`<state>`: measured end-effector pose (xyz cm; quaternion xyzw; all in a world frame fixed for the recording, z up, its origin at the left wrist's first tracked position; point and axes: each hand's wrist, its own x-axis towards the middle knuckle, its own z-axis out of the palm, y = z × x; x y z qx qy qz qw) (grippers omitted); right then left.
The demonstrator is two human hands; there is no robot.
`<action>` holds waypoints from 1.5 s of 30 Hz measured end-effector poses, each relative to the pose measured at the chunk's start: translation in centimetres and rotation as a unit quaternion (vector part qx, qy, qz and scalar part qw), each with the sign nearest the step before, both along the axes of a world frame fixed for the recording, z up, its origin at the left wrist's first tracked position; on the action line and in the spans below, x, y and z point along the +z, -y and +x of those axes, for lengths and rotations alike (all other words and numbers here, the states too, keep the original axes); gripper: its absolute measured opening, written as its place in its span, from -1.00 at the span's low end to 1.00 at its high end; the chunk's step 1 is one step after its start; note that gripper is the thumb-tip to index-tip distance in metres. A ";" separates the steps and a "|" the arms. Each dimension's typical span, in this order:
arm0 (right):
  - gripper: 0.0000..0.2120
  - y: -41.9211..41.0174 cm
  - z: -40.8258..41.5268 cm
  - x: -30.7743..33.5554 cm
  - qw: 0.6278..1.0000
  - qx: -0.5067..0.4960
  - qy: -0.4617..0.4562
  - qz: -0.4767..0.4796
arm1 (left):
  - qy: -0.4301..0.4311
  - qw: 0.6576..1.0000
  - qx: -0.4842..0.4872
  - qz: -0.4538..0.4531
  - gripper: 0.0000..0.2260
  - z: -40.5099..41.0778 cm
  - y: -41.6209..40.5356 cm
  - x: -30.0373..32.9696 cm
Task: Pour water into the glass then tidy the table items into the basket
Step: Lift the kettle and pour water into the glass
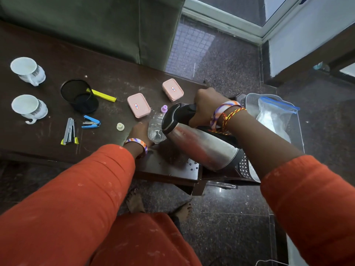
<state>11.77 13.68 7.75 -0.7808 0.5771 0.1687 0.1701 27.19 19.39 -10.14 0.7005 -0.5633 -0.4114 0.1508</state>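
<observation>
My right hand [206, 104] grips the black handle of a steel kettle [201, 148], which is tipped to the left with its spout over a clear glass [156, 132]. The glass stands on the dark wooden table [119, 77] near its front edge, and water shows inside it. My left hand [139, 131] holds the glass from its left side. A clear plastic basket [251, 104] sits past the table's right end, behind my right forearm, with a zip bag [272, 116] inside it.
On the table lie two pink lidded boxes [138, 105] [172, 89], a purple cap [164, 109], a cream cap [120, 126], a blue stapler [91, 122], a steel stapler [70, 131], a yellow clip [103, 95], a black mesh holder [80, 96] and two white cups [26, 70] [28, 107]. A green sofa [96, 22] stands behind.
</observation>
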 end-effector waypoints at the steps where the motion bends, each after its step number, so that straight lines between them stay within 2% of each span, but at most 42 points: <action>1: -0.69 0.0 0.0 0.0 1.000 0.001 -0.002 0.000 | -0.002 1.000 0.000 0.004 -0.63 0.0 0.0 -0.1; 16: -0.71 0.1 -0.1 -0.2 1.000 0.002 -0.006 0.004 | 0.011 1.000 -0.004 0.022 -0.52 0.0 0.2 -0.6; 22: -0.65 0.1 -0.3 -0.1 1.000 0.004 -0.003 0.005 | 0.021 0.999 -0.015 0.040 -0.49 0.1 0.2 -0.3; 31: -0.58 -0.4 -1.2 -0.1 1.000 -0.007 0.009 0.008 | 0.025 0.996 -0.049 0.071 -0.27 0.7 -0.1 0.5; 38: -0.63 -0.5 -1.1 -0.4 1.000 -0.008 0.000 0.007 | 0.032 0.996 -0.051 0.069 -0.28 0.7 0.1 0.5; 45: -0.60 -0.8 -1.0 -1.0 1.000 -0.014 0.003 0.010 | 0.042 0.994 -0.071 0.070 -0.24 0.7 -0.1 0.7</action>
